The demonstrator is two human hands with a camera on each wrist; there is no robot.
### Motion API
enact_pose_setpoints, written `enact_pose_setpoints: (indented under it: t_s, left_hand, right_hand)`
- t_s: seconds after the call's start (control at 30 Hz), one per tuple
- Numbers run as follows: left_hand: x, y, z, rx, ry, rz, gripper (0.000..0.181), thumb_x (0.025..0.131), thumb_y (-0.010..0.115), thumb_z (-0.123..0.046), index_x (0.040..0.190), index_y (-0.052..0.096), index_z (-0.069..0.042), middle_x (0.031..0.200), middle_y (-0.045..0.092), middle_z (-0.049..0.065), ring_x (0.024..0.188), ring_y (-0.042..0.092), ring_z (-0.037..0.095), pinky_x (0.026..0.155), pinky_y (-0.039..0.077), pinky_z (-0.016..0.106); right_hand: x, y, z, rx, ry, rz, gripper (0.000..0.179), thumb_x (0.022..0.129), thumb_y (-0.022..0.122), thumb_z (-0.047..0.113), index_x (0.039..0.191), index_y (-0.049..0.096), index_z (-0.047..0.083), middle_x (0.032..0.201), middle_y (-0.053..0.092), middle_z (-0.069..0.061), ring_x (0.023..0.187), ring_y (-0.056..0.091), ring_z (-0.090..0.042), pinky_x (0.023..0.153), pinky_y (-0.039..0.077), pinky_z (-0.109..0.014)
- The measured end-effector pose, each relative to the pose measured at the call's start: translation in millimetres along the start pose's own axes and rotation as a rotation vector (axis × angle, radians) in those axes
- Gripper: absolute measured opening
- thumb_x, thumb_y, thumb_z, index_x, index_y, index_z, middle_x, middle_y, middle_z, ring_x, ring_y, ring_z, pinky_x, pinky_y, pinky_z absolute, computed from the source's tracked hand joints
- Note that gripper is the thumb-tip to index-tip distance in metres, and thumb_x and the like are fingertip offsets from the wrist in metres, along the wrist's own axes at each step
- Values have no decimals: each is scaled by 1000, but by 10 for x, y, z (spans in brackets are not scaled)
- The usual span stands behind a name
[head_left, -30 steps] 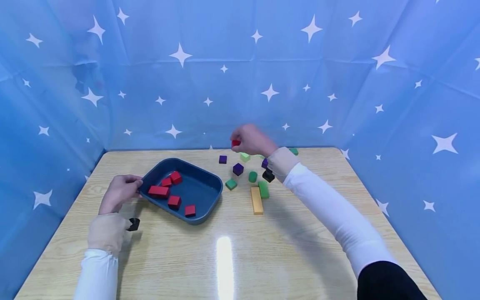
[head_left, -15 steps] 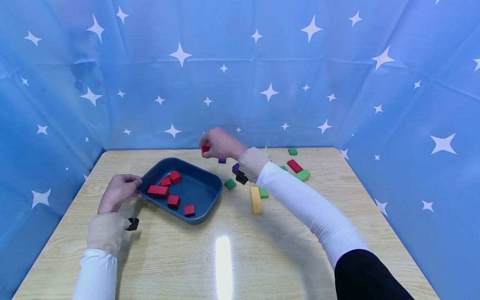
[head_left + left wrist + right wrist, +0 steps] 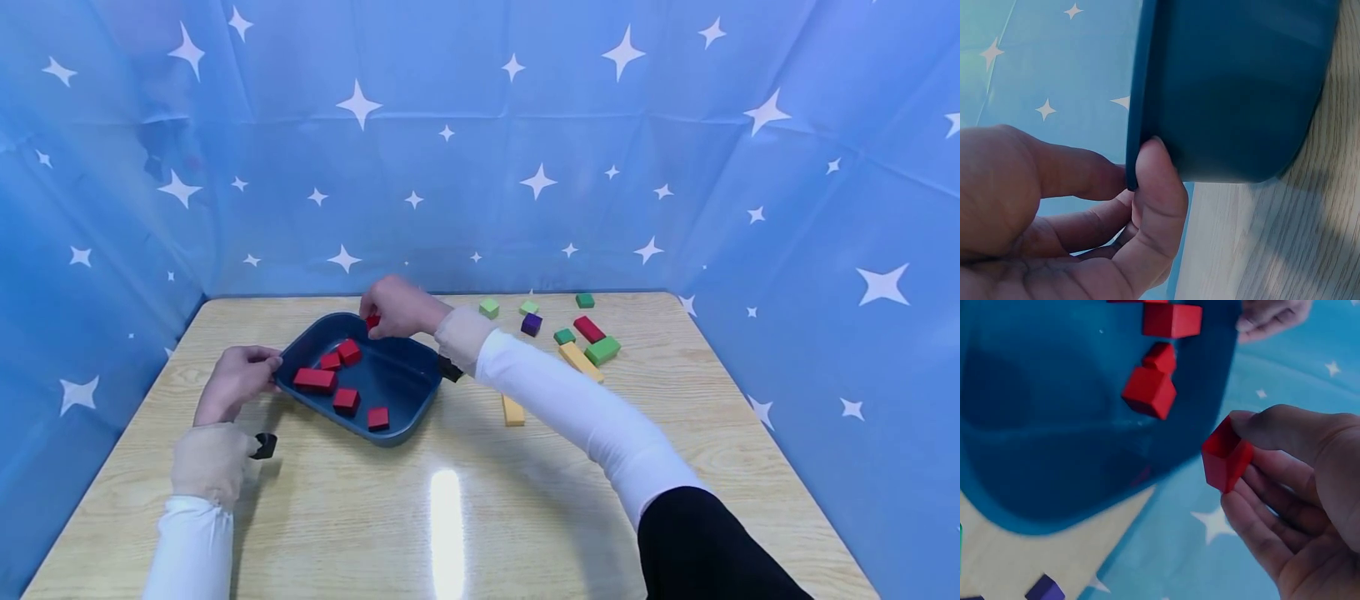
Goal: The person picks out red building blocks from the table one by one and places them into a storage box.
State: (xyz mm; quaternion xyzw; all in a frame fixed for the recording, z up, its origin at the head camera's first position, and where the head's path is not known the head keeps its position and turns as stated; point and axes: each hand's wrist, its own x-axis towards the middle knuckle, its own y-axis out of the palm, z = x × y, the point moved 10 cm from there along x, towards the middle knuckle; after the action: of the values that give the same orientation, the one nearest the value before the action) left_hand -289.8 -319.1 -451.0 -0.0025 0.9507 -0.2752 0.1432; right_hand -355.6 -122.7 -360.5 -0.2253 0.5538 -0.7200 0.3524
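Observation:
A dark blue tub (image 3: 397, 375) stands on the left half of the table with several red blocks (image 3: 315, 381) lying in it. At its left corner my left hand (image 3: 234, 383) pinches the rim between thumb and fingers, seen close in the left wrist view, where the tub wall (image 3: 1235, 94) fills the upper right. My right hand (image 3: 401, 307) is over the tub's far rim. Between its thumb and fingertips it holds a red block (image 3: 1225, 456), which in the right wrist view appears just beside the rim.
Right of the tub lie loose blocks: a purple cube (image 3: 531, 324), pale green cubes (image 3: 489, 308), a green block (image 3: 602, 350), a red block (image 3: 589, 328) and two yellow bars (image 3: 581, 362). A blue star-patterned curtain (image 3: 480, 150) surrounds the wooden table (image 3: 337, 517).
My right hand has carried the red block leftward from above the loose blocks to the tub's far rim. The left hand keeps its hold on the tub.

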Motion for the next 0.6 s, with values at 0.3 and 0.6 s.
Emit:
enact_pose_setpoints:
  t_s: [0.3,0.6]
  left_hand:
    - [-4,-21,-11,6,-17,-3,44,109,42,-17,141,49,12,126,58,26,76,65,5,77,60,30]
    - [-6,-6,-9,0,-29,-8,43,108,43,-16,141,50,10,124,59,24,75,65,6,77,61,31]
  right_hand:
    - [149,417,99,-13,-6,136,29,91,79,21,117,76,8,114,74,-3,99,65,-12,91,55,-23]
    - [240,719,135,-14,-15,215,29,90,81,21,117,76,10,116,72,-1,100,64,-12,89,55,-22]
